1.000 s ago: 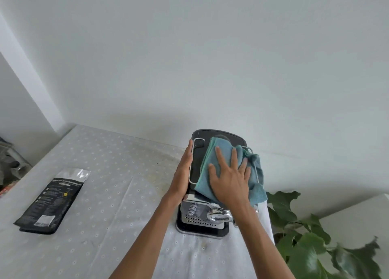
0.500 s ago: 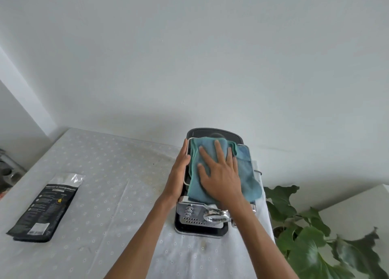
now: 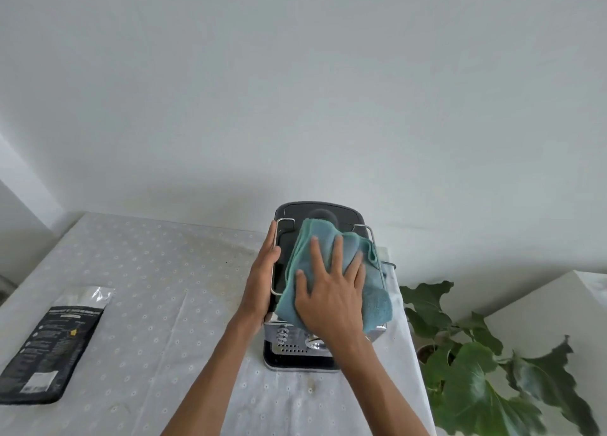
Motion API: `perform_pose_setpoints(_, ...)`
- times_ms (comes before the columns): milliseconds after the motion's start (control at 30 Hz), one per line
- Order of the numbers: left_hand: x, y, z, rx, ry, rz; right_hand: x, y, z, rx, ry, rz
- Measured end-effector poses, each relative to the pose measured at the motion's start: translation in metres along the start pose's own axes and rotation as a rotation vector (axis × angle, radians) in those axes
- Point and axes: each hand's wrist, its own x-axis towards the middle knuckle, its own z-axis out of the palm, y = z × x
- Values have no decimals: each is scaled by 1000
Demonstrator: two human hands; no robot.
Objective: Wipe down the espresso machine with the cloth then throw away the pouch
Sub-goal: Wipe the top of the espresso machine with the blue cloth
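The espresso machine (image 3: pixel 289 215) stands on the table, black on top with a chrome front and drip tray. A teal cloth (image 3: pixel 377 301) lies spread over its top. My right hand (image 3: pixel 331 297) presses flat on the cloth with fingers splayed. My left hand (image 3: pixel 262 278) rests flat against the machine's left side, fingers straight along the chrome rail. The black pouch (image 3: pixel 52 347) with a silver torn top lies flat near the table's left edge, far from both hands.
The table (image 3: pixel 157 291) wears a white dotted cloth and meets a plain white wall at the back. A large-leaved green plant (image 3: pixel 473 379) stands off the table's right edge, with a white surface (image 3: pixel 551 307) behind it.
My right hand slid the cloth back and forth across the machine's top, bunching it toward the right. The left hand stayed on the machine's side. The camera tilted slightly.
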Motion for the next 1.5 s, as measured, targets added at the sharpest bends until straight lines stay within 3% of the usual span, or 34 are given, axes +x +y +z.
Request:
perform_pose_setpoints(67,2,-1,-1,-21,-8,-16,21,-1,-2,15,-40,-99)
perform_pose_setpoints(200,-1,-1,-1,45,-13,-5,38,7,-7,89,-46,87)
perform_pose_setpoints(367,0,0,-1,10,-14,-14,28,5,-4,27,-63,-119)
perform_pose_setpoints(500,-2,3,1,85,-16,-9,37,11,-14,84,-87,58)
perform_pose_setpoints(667,1,-1,-3,25,-25,-25,26,-3,-4,23,-42,-57)
perform_pose_setpoints(733,0,2,-2,41,-30,-35,45,4,-11,78,-99,29)
perform_pose_setpoints(833,-4,2,0,48,-23,-21,24,4,-2,65,-11,160)
perform_pose_setpoints(967,0,3,0,40,-14,-13,29,-1,-2,59,-25,20)
perform_pose_setpoints(1100,-3,1,2,58,-8,-17,37,10,-3,104,-29,138)
perform_pose_setpoints(1233,0,0,-1,35,-23,-43,16,0,-1,4,-29,-68)
perform_pose_setpoints(1367,-2,9,0,86,-50,-75,60,11,-5,107,-55,-44)
perform_pose_setpoints(1500,-3,17,1,169,-51,-67,34,10,3,113,6,-94)
